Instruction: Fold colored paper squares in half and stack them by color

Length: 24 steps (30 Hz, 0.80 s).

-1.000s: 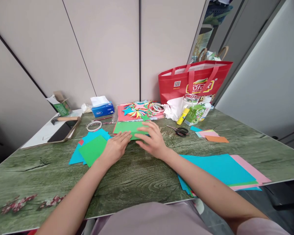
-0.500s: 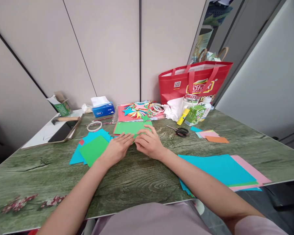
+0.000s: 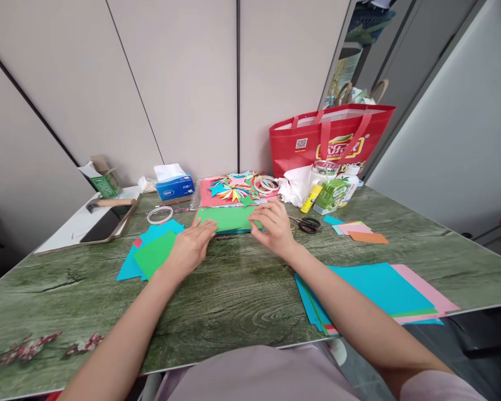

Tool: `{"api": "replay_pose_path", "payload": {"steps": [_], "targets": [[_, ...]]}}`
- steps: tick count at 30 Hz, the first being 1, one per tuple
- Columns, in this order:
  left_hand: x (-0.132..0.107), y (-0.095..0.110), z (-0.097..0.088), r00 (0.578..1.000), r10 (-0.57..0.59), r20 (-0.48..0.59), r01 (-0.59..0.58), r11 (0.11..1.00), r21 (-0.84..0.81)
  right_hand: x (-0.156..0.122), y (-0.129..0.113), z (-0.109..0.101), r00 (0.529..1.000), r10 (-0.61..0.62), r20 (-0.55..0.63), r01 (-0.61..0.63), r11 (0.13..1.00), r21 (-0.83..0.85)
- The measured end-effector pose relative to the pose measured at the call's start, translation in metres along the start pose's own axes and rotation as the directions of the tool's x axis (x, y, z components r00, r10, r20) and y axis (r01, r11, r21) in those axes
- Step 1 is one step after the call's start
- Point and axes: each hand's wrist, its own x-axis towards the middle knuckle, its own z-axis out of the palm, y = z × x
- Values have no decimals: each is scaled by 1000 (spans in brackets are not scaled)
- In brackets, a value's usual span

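Note:
A green sheet of paper (image 3: 229, 218) lies mid-table, with a blue edge showing beneath its front side. My left hand (image 3: 194, 245) rests flat over its front left corner, fingers stretched out. At the right end, my right hand (image 3: 273, 225) touches the paper with curved fingers, thumb apart from them; its fingers cover that corner. Left of the left hand is a loose pile of blue sheets (image 3: 127, 266) topped by a green square (image 3: 153, 253). Black-handled scissors (image 3: 308, 224) lie right of my right hand.
Paper stars (image 3: 234, 189) and tape rolls lie behind the green sheet. A tissue box (image 3: 175, 187), phone (image 3: 108, 224) and hammer (image 3: 112, 203) are left. Right are a glue stick (image 3: 311, 199), green carton (image 3: 332, 196), red bag (image 3: 334, 139), paper scraps (image 3: 368, 238) and large sheets (image 3: 371, 287).
My hands have moved apart along the front edge of the green paper: the left toward its left corner, the right toward its right end. More of the sheet shows between them.

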Motion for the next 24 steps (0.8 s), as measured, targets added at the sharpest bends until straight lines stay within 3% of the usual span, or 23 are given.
{"api": "replay_pose_path", "payload": {"steps": [5, 8, 12, 24], "targets": [[0, 6, -1, 998, 1, -58, -2, 1000, -24, -2, -11, 5, 987, 30, 159, -54, 987, 153], [0, 10, -2, 998, 53, -42, -56, 996, -71, -3, -14, 9, 985, 101, 142, -132, 965, 229], [0, 12, -2, 995, 97, -20, -99, 989, -107, -5, -11, 12, 987, 83, 136, -119, 953, 279], [-1, -1, -2, 995, 32, -98, -31, 999, 13, -6, -9, 11, 966, 243, 85, -258, 914, 314]]}}
